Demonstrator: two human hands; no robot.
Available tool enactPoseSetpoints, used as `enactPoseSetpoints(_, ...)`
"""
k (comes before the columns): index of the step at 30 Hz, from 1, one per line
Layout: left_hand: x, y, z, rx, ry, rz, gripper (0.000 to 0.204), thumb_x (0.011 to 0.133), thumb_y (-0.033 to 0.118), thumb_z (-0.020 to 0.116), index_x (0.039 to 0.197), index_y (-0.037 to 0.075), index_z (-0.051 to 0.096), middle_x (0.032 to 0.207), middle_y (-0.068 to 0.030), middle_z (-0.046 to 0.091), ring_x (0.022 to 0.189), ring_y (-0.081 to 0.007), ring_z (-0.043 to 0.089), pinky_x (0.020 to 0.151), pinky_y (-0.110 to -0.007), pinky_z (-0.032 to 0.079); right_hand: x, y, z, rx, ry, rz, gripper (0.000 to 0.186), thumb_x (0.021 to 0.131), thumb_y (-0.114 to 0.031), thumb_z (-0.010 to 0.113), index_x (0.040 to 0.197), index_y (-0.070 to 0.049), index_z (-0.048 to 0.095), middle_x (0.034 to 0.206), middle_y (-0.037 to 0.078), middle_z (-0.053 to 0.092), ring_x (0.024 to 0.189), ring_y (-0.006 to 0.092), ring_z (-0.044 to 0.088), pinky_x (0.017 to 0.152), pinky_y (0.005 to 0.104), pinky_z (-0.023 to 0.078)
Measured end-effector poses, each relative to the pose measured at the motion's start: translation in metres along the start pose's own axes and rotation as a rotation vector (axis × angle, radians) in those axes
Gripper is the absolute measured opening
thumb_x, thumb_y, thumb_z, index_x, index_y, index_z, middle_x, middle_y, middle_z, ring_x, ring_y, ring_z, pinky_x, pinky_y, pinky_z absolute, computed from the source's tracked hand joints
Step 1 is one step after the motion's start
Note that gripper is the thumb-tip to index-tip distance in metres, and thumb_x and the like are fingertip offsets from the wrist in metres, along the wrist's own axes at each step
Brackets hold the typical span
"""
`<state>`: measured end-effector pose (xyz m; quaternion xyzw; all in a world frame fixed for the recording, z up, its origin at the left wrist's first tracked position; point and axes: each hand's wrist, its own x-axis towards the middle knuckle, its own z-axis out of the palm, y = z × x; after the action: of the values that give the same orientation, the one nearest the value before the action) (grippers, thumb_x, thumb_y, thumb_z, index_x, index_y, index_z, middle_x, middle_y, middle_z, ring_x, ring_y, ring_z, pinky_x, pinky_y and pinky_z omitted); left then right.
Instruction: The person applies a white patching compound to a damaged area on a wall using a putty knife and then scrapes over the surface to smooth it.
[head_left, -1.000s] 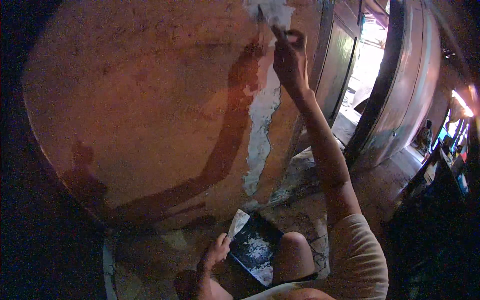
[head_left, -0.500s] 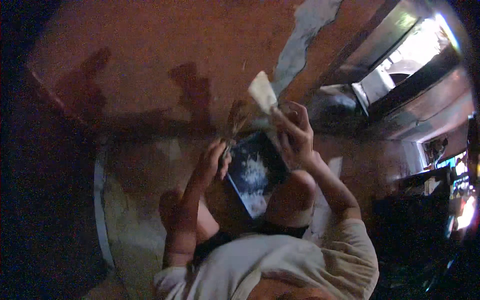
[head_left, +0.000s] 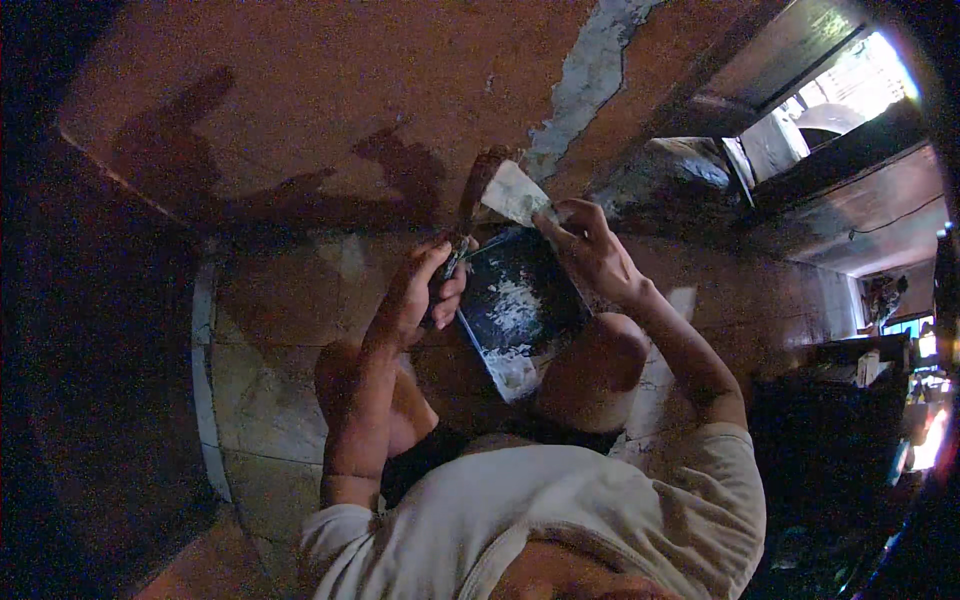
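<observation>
Here left hand [head_left: 420, 295] grips dark tray [head_left: 520, 310] holding white putty [head_left: 515, 310]; right hand [head_left: 590, 250] grips scraper [head_left: 515, 193].

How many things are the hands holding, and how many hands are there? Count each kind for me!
Hands: 2, the left hand and the right hand
Dark flat boards with white paste: 1, held by the left hand
Flat scraper blades with paste: 1, held by the right hand
Total: 4

A crouching person's left hand [head_left: 415, 295] grips the edge of a dark rectangular board [head_left: 520, 310] smeared with white plaster. The right hand [head_left: 590, 250] holds a flat, plaster-coated scraper blade [head_left: 515, 193] over the board's top edge, near a reddish wall [head_left: 330, 90] with a grey patched strip [head_left: 590, 75].
</observation>
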<state>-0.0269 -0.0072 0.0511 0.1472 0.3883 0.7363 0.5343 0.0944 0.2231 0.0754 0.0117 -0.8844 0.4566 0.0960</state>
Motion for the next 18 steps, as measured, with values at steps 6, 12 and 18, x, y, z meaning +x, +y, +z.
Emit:
enactPoseSetpoints(6, 0.001, -0.003, 0.000, 0.100, 0.001, 0.014, 0.033, 0.089, 0.031, 0.033, 0.104, 0.004, 0.045, 0.053, 0.0022, 0.035, 0.034, -0.0061, 0.032, 0.032, -0.021, 0.031, -0.017, 0.005, -0.022, -0.359, -0.154, -0.150, 0.046, 0.075, -0.004, 0.056, 0.119, -0.012, 0.047, 0.118, 0.011, 0.034, 0.093, 0.0292, 0.050, 0.081, 0.0316, 0.042)
enactPoseSetpoints(12, -0.006, 0.000, -0.011, 0.004, -0.040, -0.068, 0.033, 0.089, 0.032, 0.032, 0.105, 0.006, 0.044, 0.053, 0.0037, 0.035, 0.035, -0.0056, 0.032, 0.033, -0.020, 0.030, -0.031, 0.010, -0.021, 0.037, 0.044, 0.054, 0.040, 0.080, -0.009, 0.054, 0.119, -0.007, 0.045, 0.109, 0.012, 0.049, 0.096, 0.0225, 0.051, 0.082, 0.0291, 0.040)
enactPoseSetpoints(18, -0.002, -0.004, -0.005, 0.045, -0.065, -0.035, 0.033, 0.089, 0.034, 0.032, 0.105, 0.008, 0.044, 0.052, 0.0038, 0.034, 0.035, -0.0059, 0.031, 0.032, -0.020, 0.029, 0.005, -0.048, -0.014, 0.421, 0.372, 0.000, 0.034, 0.083, -0.009, 0.049, 0.114, 0.003, 0.043, 0.090, 0.010, 0.058, 0.083, 0.0172, 0.057, 0.067, 0.0260, 0.046)
